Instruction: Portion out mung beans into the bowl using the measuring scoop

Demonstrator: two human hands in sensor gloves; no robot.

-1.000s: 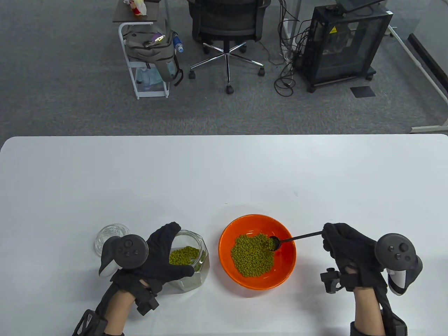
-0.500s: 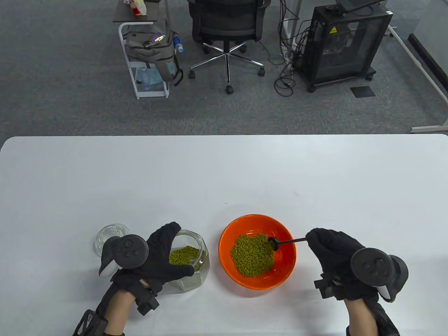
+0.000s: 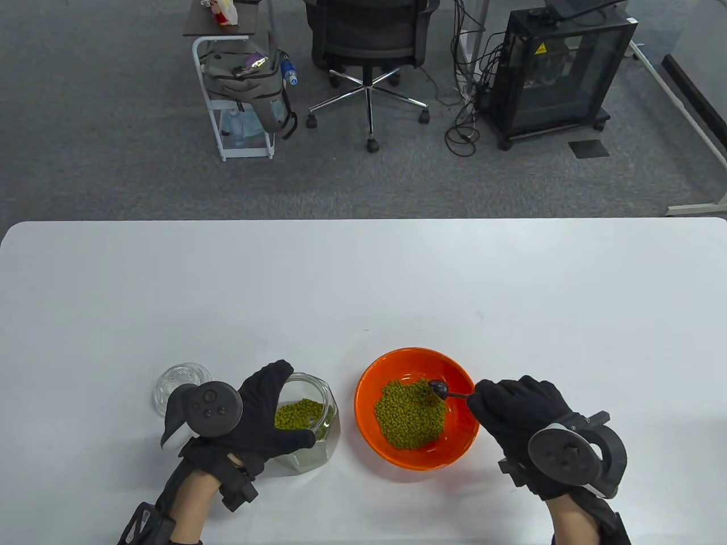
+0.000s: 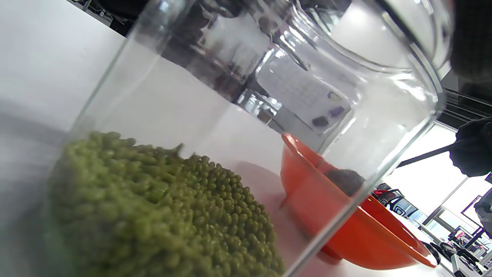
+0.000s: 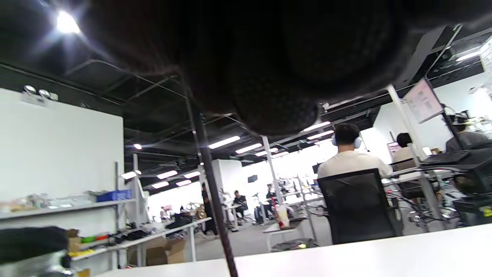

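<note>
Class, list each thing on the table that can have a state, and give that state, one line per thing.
Glass jar: open, upright, partly filled with mung beans.
Jar lid: off, lying behind the left hand.
Orange bowl: upright, holding a heap of beans.
Measuring scoop: turned over above the bowl.
Left hand: grips the jar.
Right hand: holds the scoop's handle.

orange bowl [image 3: 375,369], green mung beans [image 3: 406,417], black scoop [image 3: 440,389], white table [image 3: 363,284]
</note>
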